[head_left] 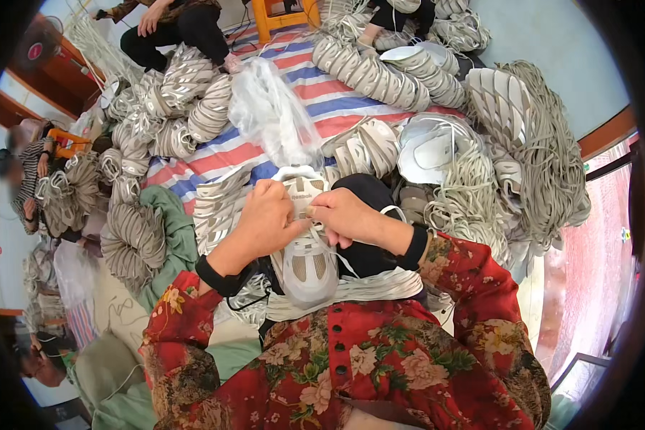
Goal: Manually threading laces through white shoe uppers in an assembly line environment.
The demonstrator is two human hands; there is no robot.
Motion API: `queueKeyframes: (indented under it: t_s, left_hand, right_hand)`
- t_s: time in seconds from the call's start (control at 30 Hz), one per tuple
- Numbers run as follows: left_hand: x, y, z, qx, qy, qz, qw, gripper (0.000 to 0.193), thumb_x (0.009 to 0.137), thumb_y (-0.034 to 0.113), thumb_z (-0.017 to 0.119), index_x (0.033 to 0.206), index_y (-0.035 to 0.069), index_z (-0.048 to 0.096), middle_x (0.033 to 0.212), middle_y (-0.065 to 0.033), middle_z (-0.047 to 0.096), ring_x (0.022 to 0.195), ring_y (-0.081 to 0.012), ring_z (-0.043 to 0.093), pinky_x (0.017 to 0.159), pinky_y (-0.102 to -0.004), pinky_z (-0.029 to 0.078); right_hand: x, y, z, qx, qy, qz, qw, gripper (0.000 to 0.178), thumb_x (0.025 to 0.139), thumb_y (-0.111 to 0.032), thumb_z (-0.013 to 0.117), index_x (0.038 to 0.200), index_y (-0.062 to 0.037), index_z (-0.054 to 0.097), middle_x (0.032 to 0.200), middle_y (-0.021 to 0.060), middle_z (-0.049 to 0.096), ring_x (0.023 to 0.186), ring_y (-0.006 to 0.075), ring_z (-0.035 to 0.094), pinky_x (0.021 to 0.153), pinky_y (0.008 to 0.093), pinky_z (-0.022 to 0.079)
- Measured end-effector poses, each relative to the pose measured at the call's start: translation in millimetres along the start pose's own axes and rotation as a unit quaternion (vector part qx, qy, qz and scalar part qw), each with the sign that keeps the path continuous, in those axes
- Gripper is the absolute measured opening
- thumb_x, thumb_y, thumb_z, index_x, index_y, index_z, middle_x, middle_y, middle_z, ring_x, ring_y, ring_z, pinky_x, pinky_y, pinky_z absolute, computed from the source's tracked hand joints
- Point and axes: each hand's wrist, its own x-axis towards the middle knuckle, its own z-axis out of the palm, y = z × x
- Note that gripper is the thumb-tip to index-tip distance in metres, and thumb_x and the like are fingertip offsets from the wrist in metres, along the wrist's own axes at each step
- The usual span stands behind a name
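Note:
A pale grey and white shoe upper (pixel 309 269) rests in front of me over my lap, its rounded toe toward me. My left hand (pixel 266 215) is closed on the upper's left side, with the thumb reaching over to the lacing. On the opposite side, my right hand (pixel 350 215) pinches a white shoelace (pixel 327 247) near the eyelets. Part of the lace trails down over the upper. My fingers hide some of the eyelets. A bundle of flat white laces (pixel 376 288) lies across my lap below the toe.
Stacked shoe uppers (pixel 365 147) and a heap of loose laces (pixel 473 190) lie ahead and right. A clear plastic bag (pixel 274 115) sits on the striped sheet (pixel 294 50). Green cloth (pixel 166 236) is at left. Other people sit beyond, near an orange stool (pixel 285 20).

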Motion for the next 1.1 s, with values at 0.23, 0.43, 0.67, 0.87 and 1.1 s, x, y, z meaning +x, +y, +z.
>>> queueKeyframes:
  t_s: [0.23, 0.43, 0.67, 0.87, 1.1]
  left_hand:
    - [-1, 8, -7, -0.069, 0.108, -0.02, 0.992, 0.021, 0.068, 0.021, 0.075, 0.064, 0.008, 0.059, 0.084, -0.0064, 0.053, 0.089, -0.0292, 0.049, 0.076, -0.04, 0.038]
    - [-34, 22, -25, -0.024, 0.059, -0.132, 0.989, 0.017, 0.075, 0.018, 0.07, 0.067, 0.008, 0.06, 0.069, -0.0074, 0.058, 0.067, -0.0283, 0.055, 0.06, -0.0375, 0.042]
    - [-33, 16, -24, -0.285, -0.152, -0.223, 0.92, 0.028, 0.086, 0.024, 0.059, 0.069, 0.003, 0.064, 0.054, -0.004, 0.053, 0.049, -0.0166, 0.05, 0.048, -0.0339, 0.039]
    - [-60, -16, -42, -0.647, 0.173, -0.243, 0.702, 0.023, 0.089, 0.022, 0.055, 0.079, 0.004, 0.064, 0.056, 0.0047, 0.042, 0.054, -0.0083, 0.042, 0.059, -0.0277, 0.04]
    - [-69, -30, -67, -0.703, 0.425, -0.245, 0.516, 0.03, 0.094, 0.033, 0.052, 0.107, 0.006, 0.06, 0.102, -0.0054, 0.059, 0.091, -0.0163, 0.054, 0.088, -0.0355, 0.043]
  right_hand:
    - [-7, -8, -19, 0.013, 0.023, -0.025, 0.999, 0.023, 0.093, -0.022, 0.051, 0.088, -0.003, 0.064, 0.054, 0.0039, 0.055, 0.037, 0.0097, 0.048, 0.035, 0.0236, 0.037]
    - [-27, 12, -5, -0.371, 0.083, -0.168, 0.91, 0.039, 0.085, -0.039, 0.057, 0.075, -0.0021, 0.066, 0.068, 0.0173, 0.061, 0.072, 0.036, 0.063, 0.064, 0.0447, 0.049]
    - [-10, 25, 3, -0.281, 0.106, -0.216, 0.929, 0.023, 0.08, -0.024, 0.063, 0.075, -0.0015, 0.062, 0.071, 0.0144, 0.062, 0.068, 0.0309, 0.062, 0.061, 0.0399, 0.049]
    - [-46, 20, -45, 0.086, -0.152, 0.031, 0.984, 0.013, 0.082, -0.015, 0.061, 0.079, -0.0027, 0.062, 0.062, 0.0037, 0.058, 0.052, 0.0127, 0.054, 0.05, 0.0295, 0.041]
    - [-60, 18, -81, -0.124, -0.121, -0.058, 0.983, 0.018, 0.089, -0.017, 0.059, 0.085, -0.0023, 0.069, 0.063, -0.0008, 0.061, 0.054, 0.0089, 0.053, 0.056, 0.0251, 0.044]
